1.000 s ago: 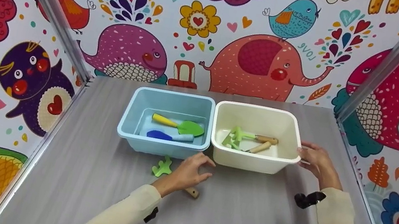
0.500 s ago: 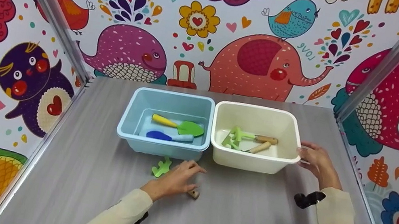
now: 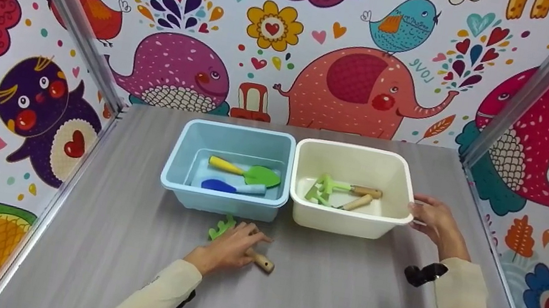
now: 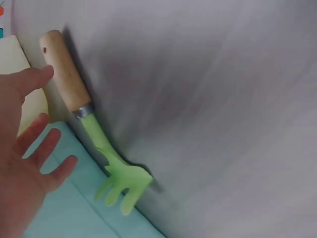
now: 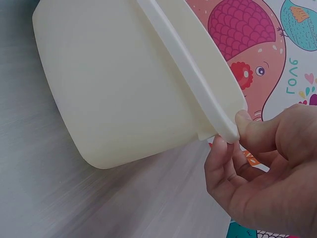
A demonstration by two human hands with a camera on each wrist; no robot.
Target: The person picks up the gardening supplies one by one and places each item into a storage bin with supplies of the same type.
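Note:
My left hand (image 3: 230, 245) is over a green hand rake (image 3: 264, 263) with a wooden handle, lying on the table in front of the bins. In the left wrist view the fingers (image 4: 63, 171) are spread, and the thumb overlaps the rake's wooden handle (image 4: 69, 79). My right hand (image 3: 437, 222) pinches the rim of the cream bin (image 3: 344, 223) at its right side. Thumb and curled fingers on either side of that rim (image 5: 218, 121) show in the right wrist view. Part of the rake is hidden under my left hand in the head view.
A light blue bin (image 3: 223, 205) stands against the cream one, holding a green trowel (image 3: 262, 176) with a yellow handle and a blue shovel (image 3: 220, 185). Inside the cream bin lie green tools with wooden handles (image 3: 358, 202). Patterned walls (image 3: 260, 72) enclose the grey table (image 3: 328, 299).
My left hand has moved down and left from near the bins' front, over the rake. More of the wooden handle shows than half a second ago. The right hand stays at the cream rim.

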